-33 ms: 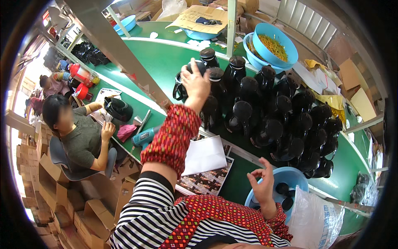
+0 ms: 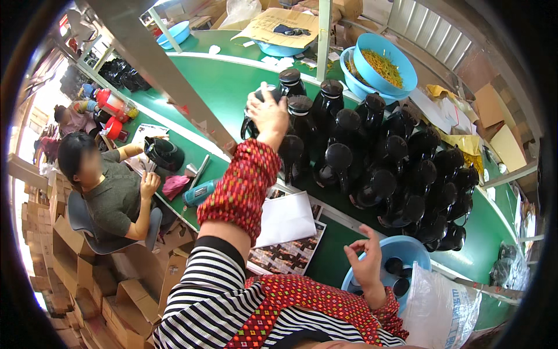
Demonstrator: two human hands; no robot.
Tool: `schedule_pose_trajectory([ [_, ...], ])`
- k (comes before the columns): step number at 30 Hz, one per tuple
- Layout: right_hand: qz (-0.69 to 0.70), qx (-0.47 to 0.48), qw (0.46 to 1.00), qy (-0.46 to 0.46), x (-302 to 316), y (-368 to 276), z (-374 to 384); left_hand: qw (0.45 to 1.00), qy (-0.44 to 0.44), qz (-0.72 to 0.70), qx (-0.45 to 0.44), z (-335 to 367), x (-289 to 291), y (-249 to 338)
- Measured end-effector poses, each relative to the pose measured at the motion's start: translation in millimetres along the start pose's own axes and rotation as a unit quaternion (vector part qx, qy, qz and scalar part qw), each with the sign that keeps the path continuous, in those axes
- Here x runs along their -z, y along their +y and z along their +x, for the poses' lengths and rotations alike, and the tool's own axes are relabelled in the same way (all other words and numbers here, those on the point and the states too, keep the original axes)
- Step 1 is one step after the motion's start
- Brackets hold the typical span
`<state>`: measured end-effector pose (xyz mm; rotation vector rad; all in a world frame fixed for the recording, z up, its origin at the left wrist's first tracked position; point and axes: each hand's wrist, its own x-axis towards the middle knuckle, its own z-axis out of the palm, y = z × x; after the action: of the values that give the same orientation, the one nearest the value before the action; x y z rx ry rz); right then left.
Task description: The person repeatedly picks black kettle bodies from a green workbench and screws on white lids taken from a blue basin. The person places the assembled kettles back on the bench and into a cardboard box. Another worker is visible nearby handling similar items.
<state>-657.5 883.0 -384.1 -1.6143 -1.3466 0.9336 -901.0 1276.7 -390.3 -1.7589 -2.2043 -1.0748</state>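
Note:
My left hand [image 2: 268, 116] reaches far across the green bench, its fingers curled over the round black lid [image 2: 269, 93] on a glossy black jug [image 2: 249, 127]. My palm and fingers cover most of this jug; part of its handle shows to the left. Closer to me, my right hand [image 2: 367, 259] hovers over a blue basin [image 2: 419, 249], thumb and fingers apart with nothing in them. Several black round lids [image 2: 401, 286] lie in that basin. Rows of similar black jugs [image 2: 338, 160] crowd the bench right of my left hand.
White paper [image 2: 285, 218] lies over printed sheets [image 2: 285, 256] near me. A metal post [image 2: 168, 75] slants beside my left arm. On the left, a seated co-worker [image 2: 116, 198] handles another jug [image 2: 164, 152] near a teal power tool [image 2: 199, 193]. A plastic bag [image 2: 442, 302] stands right of the basin.
My left hand has shifted slightly left and its fingers have moved a little over the lid. The right hand keeps nearly the same pose.

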Motion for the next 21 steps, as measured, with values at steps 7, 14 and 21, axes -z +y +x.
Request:
schedule_pose_trajectory([
  [7, -0.016, -0.007, 1.000, -0.023, 7, -1, 7, 0.979, -0.117, 0.117, 0.118, 15, -44, -28],
  [14, -0.091, 0.118, 0.982, -0.120, 19, -60, 95, 0.991, -0.078, 0.085, 0.068, 10, -38, -24],
  [21, -0.195, 0.210, 0.952, -0.108, -32, -97, 276, 0.978, -0.087, -0.097, -0.160, -80, 27, 7],
])
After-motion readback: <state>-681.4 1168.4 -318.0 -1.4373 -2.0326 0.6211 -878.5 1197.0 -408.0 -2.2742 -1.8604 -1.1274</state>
